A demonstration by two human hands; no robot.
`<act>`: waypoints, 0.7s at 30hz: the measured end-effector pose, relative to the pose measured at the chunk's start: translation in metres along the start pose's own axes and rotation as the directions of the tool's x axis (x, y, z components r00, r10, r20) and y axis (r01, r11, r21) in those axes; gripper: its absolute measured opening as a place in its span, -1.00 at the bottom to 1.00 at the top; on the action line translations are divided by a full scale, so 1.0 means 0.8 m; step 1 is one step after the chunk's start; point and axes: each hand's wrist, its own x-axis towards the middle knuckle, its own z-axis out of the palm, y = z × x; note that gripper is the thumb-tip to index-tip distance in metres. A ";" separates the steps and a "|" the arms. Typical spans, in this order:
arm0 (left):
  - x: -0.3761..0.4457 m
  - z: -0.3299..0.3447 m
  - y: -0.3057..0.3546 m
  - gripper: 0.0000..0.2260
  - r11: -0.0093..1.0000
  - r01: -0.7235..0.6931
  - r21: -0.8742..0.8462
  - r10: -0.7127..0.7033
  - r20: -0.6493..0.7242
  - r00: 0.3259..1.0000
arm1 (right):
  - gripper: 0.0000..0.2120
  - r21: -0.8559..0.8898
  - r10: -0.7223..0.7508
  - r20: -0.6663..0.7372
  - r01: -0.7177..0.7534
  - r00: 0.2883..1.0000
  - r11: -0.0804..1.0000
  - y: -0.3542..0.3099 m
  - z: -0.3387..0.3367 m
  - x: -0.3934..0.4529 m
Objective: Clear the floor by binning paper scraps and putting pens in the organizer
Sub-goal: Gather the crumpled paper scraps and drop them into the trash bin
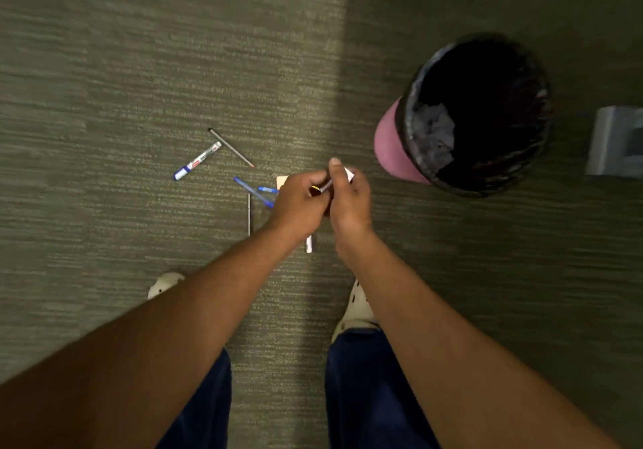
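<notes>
A white paper scrap (349, 173) is pinched between both hands, left hand (299, 205) and right hand (349, 201) closed on it, with the mesh wastebasket (410, 100) lying up-right, nearer the right hand.

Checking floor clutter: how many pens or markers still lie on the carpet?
5 visible: white marker, dark pencil-like one, two blue pens, thin grey stick. The hands may hide more.

Both hands meet above the carpet (104, 100): left hand (299, 205) and right hand (349, 201) pinch a white paper scrap (349, 173). A marker (197, 161) and pens (255, 192) lie left; the bin (410, 124) holds crumpled paper.
</notes>
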 end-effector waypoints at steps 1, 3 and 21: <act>0.003 0.012 0.023 -0.81 0.998 -0.053 0.030 0.053 0.001 0.999 | -0.71 -0.027 -0.078 -0.035 0.077 0.996 0.997 -0.022 -0.013 -0.001; 0.009 0.038 0.070 -0.79 0.983 -0.156 0.094 0.154 0.030 0.988 | -0.75 -0.110 -0.216 -0.088 0.206 0.973 0.972 -0.062 -0.042 0.001; 0.072 0.101 0.121 -0.68 0.740 -0.319 0.593 0.391 0.007 0.920 | -0.43 -0.935 -0.596 0.134 0.301 0.792 0.189 -0.123 -0.258 0.101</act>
